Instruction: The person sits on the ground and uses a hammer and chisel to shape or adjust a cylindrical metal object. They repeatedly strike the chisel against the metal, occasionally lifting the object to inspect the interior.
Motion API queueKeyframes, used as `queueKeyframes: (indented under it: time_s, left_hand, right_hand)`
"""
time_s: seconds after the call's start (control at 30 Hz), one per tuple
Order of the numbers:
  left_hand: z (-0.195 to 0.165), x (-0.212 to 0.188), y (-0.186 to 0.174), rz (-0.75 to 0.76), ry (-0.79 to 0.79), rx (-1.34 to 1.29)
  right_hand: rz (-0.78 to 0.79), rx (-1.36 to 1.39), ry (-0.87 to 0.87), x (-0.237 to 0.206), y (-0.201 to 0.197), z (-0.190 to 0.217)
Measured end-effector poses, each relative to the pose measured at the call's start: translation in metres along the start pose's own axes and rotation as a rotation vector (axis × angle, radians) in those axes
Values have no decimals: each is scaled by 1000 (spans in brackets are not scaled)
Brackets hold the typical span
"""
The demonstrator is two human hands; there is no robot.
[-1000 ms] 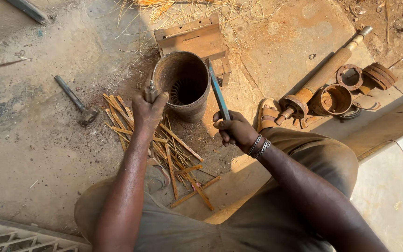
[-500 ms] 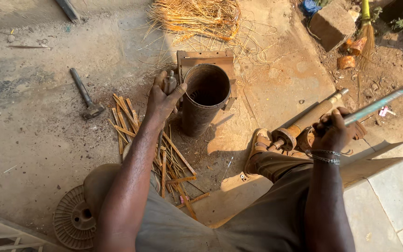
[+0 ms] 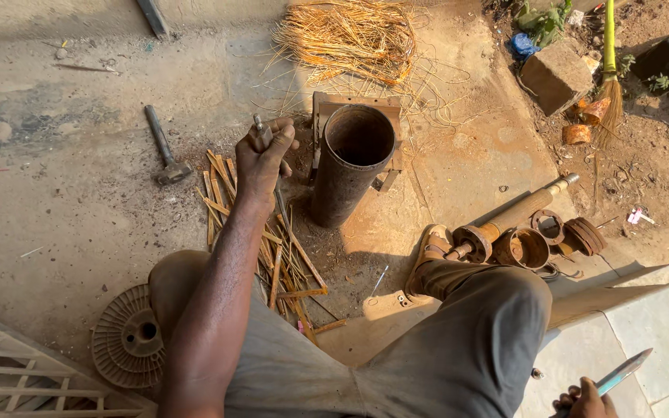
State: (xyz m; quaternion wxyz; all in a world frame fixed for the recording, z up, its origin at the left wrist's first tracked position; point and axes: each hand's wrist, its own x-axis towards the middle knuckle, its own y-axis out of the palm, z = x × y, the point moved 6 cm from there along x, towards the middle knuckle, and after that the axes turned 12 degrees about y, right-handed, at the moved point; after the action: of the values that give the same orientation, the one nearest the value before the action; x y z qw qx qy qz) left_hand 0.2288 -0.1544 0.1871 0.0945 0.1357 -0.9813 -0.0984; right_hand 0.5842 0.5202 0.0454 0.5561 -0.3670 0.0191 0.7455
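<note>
My left hand [image 3: 261, 159] is closed around a thin metal rod [image 3: 259, 131] just left of a rusty upright steel cylinder [image 3: 352, 164] that stands on the ground against a small wooden frame [image 3: 393, 131]. Below that hand lies a scatter of thin wooden strips [image 3: 280, 255]. My right hand [image 3: 582, 399] is at the bottom right corner, low beside my knee, gripping a long flat metal blade [image 3: 621, 374] whose tip points up and right. Only the fingers of that hand show.
A hammer [image 3: 162, 147] lies on the dirt to the left. A pile of dry straw [image 3: 350, 35] sits behind the cylinder. A rusty shaft with rings and cups [image 3: 520, 232] lies at right. A ribbed disc [image 3: 129, 337] rests by my left knee. A stone block [image 3: 555, 76] is at the far right.
My right hand has swung the blade away from the cylinder, out to the right and down beside my knee. My left hand stays on the rod near the cylinder.
</note>
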Motion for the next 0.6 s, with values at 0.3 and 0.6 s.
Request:
queueKeyframes:
  time_s: [0.3, 0.6]
  left_hand:
    - [-98, 24, 88, 94, 750, -15]
    - [1, 170, 174, 457, 699, -12]
  right_hand:
    - [490, 59, -755, -125, 167, 182]
    - [1069, -73, -542, -236, 532, 251]
